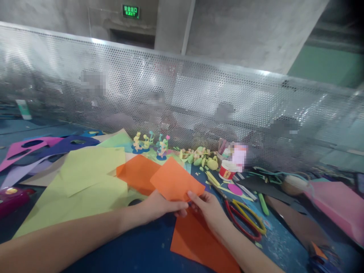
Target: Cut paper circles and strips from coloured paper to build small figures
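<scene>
An orange paper sheet [176,179] is held up in front of me, its near edge between my two hands. My right hand [207,207] pinches its right corner, thumb on top. My left hand [163,207] grips the lower left edge, with most of its fingers hidden behind the sheet. A second orange sheet [196,240] lies below my right wrist, and another orange piece [138,174] rests just behind, to the left. Scissors [246,222] with one red and one yellow handle lie on the table to the right of my right hand.
Yellow-green sheets [93,189] cover the left side, beside a magenta tool [14,199]. Small paper figures [162,148] stand at the back near a red cup [226,170]. A green-handled tool [263,204] and pink sheet [337,201] lie right. A perforated metal screen [136,79] closes the far side.
</scene>
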`<state>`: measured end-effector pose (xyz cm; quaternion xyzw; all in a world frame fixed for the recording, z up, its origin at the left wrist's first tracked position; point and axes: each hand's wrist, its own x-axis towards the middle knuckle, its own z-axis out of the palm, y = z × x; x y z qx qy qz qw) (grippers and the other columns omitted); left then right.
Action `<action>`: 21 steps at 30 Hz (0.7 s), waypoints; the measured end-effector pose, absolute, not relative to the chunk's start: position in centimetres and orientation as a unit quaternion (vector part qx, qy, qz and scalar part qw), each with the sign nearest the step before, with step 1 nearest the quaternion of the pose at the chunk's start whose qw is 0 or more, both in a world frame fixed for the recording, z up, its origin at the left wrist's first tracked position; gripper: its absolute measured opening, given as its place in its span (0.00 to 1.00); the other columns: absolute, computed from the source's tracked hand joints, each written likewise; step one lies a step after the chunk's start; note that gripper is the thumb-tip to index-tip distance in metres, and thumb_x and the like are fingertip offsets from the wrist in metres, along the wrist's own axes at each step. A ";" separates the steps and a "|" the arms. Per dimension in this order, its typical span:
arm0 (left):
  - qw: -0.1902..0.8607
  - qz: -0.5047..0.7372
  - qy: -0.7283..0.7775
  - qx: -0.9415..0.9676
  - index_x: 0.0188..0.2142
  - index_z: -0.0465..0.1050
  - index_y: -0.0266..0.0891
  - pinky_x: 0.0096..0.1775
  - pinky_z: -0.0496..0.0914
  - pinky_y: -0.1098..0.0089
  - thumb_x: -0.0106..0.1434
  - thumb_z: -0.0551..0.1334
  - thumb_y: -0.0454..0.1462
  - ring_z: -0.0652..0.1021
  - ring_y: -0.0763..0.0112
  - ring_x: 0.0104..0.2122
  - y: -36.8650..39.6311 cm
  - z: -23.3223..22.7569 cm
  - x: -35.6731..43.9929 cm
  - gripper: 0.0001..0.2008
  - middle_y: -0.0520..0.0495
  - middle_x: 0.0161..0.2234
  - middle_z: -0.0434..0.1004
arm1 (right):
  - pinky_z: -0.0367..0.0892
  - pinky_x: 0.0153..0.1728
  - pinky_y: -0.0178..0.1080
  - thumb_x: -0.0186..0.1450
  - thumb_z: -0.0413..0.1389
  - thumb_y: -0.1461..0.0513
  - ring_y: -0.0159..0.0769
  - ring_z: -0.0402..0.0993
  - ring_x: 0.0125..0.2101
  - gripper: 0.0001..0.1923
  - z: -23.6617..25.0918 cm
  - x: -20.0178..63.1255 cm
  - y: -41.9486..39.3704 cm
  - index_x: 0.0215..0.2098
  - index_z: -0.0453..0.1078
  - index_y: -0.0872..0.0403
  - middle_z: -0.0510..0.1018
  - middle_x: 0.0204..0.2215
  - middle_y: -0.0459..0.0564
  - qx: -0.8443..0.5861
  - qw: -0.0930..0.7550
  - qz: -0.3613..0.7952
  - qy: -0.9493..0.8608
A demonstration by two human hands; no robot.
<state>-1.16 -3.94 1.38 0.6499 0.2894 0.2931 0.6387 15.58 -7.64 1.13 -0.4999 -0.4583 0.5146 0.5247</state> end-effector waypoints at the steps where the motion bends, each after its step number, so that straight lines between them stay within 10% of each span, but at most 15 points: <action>1: 0.632 0.293 0.294 0.655 0.32 0.74 0.35 0.30 0.69 0.71 0.52 0.65 0.43 0.74 0.71 0.24 -3.9 1.4 -1.1 0.13 0.49 0.24 0.77 | 0.51 0.20 0.31 0.50 0.63 0.51 0.24 0.57 0.16 0.18 1.0 15.6 -7.6 0.21 0.69 0.58 0.67 0.13 0.42 -0.497 0.527 0.518 -0.456; 21: 0.642 0.320 0.289 0.634 0.30 0.74 0.35 0.32 0.68 0.70 0.54 0.61 0.46 0.75 0.69 0.27 -3.7 1.2 -1.1 0.15 0.48 0.25 0.77 | 0.57 0.23 0.30 0.49 0.64 0.51 0.24 0.64 0.19 0.18 0.7 16.5 -6.9 0.20 0.69 0.58 0.74 0.18 0.46 -0.483 0.561 0.532 -0.411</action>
